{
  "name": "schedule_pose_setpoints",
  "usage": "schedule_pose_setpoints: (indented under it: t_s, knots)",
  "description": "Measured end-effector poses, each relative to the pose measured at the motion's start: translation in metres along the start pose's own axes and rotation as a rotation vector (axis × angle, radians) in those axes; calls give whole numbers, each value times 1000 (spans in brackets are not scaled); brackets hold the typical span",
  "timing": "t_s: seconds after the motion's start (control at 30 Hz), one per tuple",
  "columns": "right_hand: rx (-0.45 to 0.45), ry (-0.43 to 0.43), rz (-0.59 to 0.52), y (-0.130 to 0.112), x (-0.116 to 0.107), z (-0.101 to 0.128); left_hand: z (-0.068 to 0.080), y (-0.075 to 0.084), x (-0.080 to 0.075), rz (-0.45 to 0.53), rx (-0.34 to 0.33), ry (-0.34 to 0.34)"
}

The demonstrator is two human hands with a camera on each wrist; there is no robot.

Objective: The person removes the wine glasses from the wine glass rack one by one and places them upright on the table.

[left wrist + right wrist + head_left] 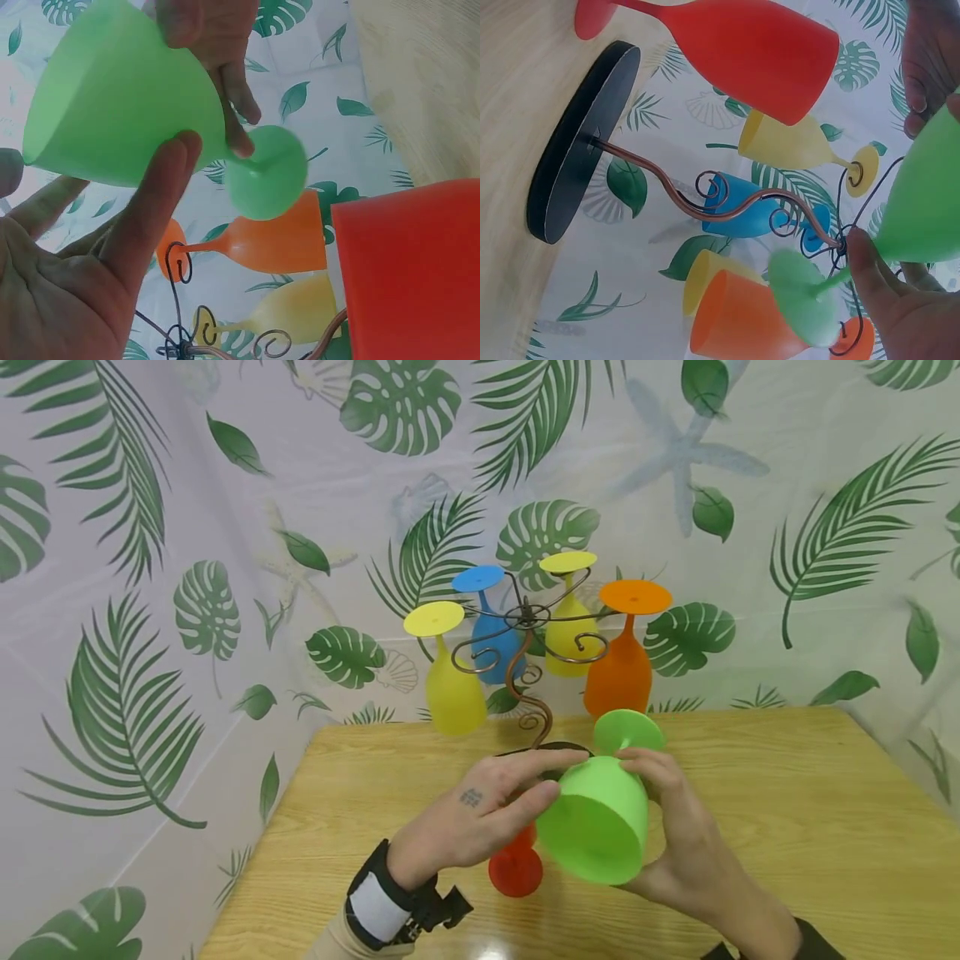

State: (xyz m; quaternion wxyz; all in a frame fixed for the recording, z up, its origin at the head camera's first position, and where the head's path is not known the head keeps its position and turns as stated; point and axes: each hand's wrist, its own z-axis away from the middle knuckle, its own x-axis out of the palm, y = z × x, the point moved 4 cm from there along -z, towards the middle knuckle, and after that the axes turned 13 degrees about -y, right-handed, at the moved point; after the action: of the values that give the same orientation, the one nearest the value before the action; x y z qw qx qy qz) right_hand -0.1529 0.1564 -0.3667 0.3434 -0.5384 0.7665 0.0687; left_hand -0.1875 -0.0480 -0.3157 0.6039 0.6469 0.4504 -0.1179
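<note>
Right grip (692,852) holds the green glass (600,822); left grip (480,817), wide, touches it. Rack (712,217) stands toward the far edge of the worktop (787,802).

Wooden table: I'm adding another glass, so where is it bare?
The table is bare right of the right hand, out to the right edge, and left of the left hand, out to the left edge. The middle is crowded: a red glass and the stand's black base, with the green glass above.
</note>
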Motion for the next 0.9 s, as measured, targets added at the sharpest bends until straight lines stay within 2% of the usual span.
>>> schedule_pose_setpoints:
  t_s: [0.1, 0.3, 0.4, 0.57, 0.7, 0.83, 0.9]
  knots:
    - [66, -17, -38, 6, -1, 4, -1, -3, 1, 52, 13, -19]
    - [226, -51, -14, 15, -4, 11, -5, -5, 4, 151, 31, -74]
    - [264, -66, -80, 18, -5, 10, -7, -5, 5, 177, 16, -98]
    - [328, -82, -147, 21, -4, 11, -8, -7, 6, 65, -24, -90]
    - [339, -99, -100, 23, -3, 12, -9, -9, 5, -52, -54, -70]
    - [358, -122, -119, 24, 1, 11, -7, -11, 4, -104, -120, -54]
    - [378, -130, -156, 25, 4, 12, -5, -12, 3, -107, -131, -49]
